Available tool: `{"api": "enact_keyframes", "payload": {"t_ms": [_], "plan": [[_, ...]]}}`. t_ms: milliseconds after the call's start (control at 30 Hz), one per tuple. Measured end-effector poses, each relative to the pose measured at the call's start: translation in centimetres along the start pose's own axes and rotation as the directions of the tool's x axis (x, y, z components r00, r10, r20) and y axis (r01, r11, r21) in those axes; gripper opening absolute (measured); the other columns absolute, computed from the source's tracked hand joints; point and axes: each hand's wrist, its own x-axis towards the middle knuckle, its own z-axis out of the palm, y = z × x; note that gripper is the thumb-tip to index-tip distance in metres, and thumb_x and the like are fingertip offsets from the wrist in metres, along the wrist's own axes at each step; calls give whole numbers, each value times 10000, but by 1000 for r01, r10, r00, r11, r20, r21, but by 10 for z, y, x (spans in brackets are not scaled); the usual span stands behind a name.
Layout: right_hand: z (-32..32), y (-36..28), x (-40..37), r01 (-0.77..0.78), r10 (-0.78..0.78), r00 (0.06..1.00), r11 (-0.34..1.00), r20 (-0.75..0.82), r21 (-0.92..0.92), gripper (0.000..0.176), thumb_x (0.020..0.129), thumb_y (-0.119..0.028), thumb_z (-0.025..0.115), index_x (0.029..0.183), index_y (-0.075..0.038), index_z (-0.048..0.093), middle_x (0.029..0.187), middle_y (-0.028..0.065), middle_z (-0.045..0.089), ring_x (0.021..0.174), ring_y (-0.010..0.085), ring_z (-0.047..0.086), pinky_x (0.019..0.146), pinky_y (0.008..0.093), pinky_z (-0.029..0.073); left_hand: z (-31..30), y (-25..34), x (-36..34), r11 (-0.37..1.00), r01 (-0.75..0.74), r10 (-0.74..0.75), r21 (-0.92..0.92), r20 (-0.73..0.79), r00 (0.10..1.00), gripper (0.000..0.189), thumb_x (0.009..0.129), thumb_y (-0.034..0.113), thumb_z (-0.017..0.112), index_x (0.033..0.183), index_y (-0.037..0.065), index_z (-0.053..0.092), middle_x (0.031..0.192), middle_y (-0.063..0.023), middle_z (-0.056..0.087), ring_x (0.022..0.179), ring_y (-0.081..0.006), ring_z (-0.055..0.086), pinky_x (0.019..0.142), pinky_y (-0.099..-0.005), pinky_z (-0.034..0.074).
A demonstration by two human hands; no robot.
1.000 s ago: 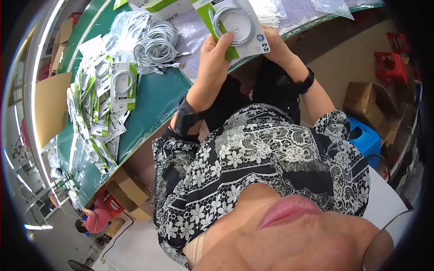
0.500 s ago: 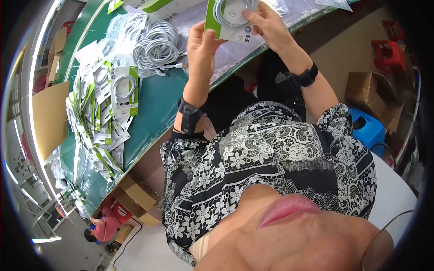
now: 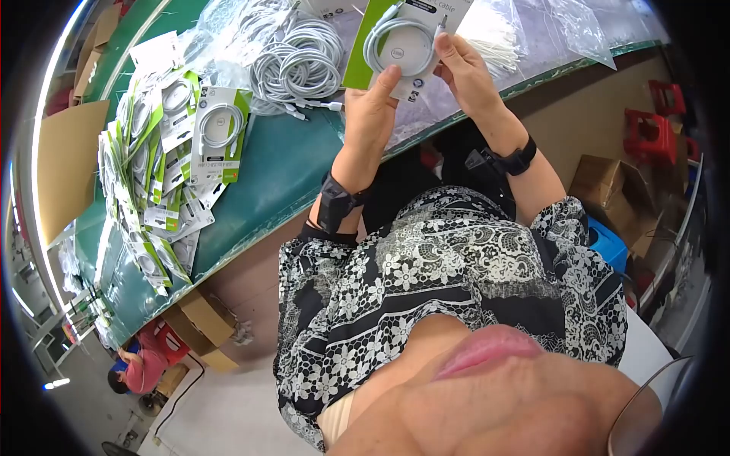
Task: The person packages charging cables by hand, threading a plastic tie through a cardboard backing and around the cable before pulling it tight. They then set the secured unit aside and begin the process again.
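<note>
A green-and-white cable card (image 3: 426,70) with a coiled white USB cable (image 3: 367,52) on its front is held up over the table edge. My left hand (image 3: 371,114) grips its lower left part, thumb pressed on the coil's lower side. At the card's right side is my right hand (image 3: 470,80), closed, with its thumb by the cable's plug end. To the left of my hands lies a bundle of loose white cables (image 3: 296,68), plugs toward me. Farther left, a heap of carded cables (image 3: 220,133) is stacked loosely, overlapping.
The green table (image 3: 266,178) runs along the left and top. White thin strips (image 3: 487,45) lie in clear plastic beyond my right hand. A brown cardboard sheet (image 3: 68,167) stands at the far left. Red stools (image 3: 650,137) and an open carton (image 3: 608,186) are at right; another person (image 3: 144,367) sits lower left.
The card has come lower into view, showing more of its front. My left hand's thumb has moved onto the coil. The view has shifted, so the table things appear displaced.
</note>
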Motion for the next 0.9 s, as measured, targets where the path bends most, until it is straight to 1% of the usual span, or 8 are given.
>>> {"api": "enact_keyframes", "payload": {"t_ms": [167, 333, 433, 600, 700, 733, 833, 900], "plan": [[12, -11, 7, -80, 96, 994, 967, -57, 243, 470, 935, -407, 474, 1221, -36, 503, 1116, 30, 575, 1004, 112, 552, 862, 276, 457, -15, -5, 4, 994, 52, -47, -96, 48, 998, 464, 840, 48, 629, 1264, 43, 439, 1207, -68, 531, 1100, -190, 537, 911, -365, 474], [14, -7, 11, -76, 80, 997, 978, -13, 193, 462, 937, -405, 470, 1213, -36, 511, 1108, 27, 579, 1002, 117, 557, 873, 289, 455, -22, -6, 8, 980, 53, -37, -194, 84, 996, 498, 833, 50, 639, 1280, 58, 421, 1200, -64, 534, 1095, -188, 540, 915, -356, 471], [18, -8, 11, 21, -21, 997, 1000, 79, 4, 459, 930, -395, 490, 1200, -24, 512, 1099, 22, 580, 991, 111, 560, 878, 290, 454, -23, -3, 11, 970, 75, -55, -233, 93, 994, 506, 831, 62, 647, 1281, 63, 416, 1195, -61, 536, 1097, -188, 538, 918, -352, 468], [15, -1, 13, -2, 2, 1000, 997, 1, 80, 418, 925, -372, 516, 1143, -15, 526, 1039, 23, 589, 968, 93, 561, 862, 268, 457, -23, -6, 16, 987, 22, -15, -160, 49, 999, 502, 830, 97, 662, 1271, 68, 423, 1192, -58, 537, 1101, -189, 534, 922, -348, 464], [13, -2, 6, 174, -185, 981, 970, -53, -171, 338, 920, -314, 551, 1085, -19, 533, 959, 22, 592, 919, 76, 556, 830, 240, 459, -24, -11, 16, 996, -8, 13, -86, 66, 998, 502, 830, 113, 668, 1268, 71, 425, 1193, -58, 537, 1101, -190, 534, 921, -346, 464], [11, -3, 4, 179, -191, 980, 969, -58, -170, 338, 920, -314, 551, 1085, -19, 533, 959, 22, 592, 919, 76, 556, 830, 240, 459, -23, -11, 16, 998, -24, 28, -49, 73, 997, 502, 830, 121, 671, 1266, 72, 427, 1193, -58, 537, 1101, -191, 534, 921, -344, 464], [4, -4, 2, 106, -176, 978, 885, -115, -452, 280, 917, -256, 569, 1056, -16, 530, 919, 26, 589, 881, 76, 549, 805, 231, 460, -13, -16, 8, 999, -23, 26, -44, 52, 998, 498, 839, 131, 663, 1269, 70, 420, 1205, -61, 527, 1101, -194, 533, 922, -347, 464], [3, -8, 0, 116, -182, 978, 879, -101, -463, 273, 914, -240, 575, 1060, -14, 530, 919, 26, 588, 869, 78, 547, 796, 230, 459, -9, -16, 3, 999, -25, 26, -37, 39, 999, 495, 844, 136, 658, 1271, 69, 416, 1211, -62, 522, 1101, -196, 533, 922, -348, 464]]}}
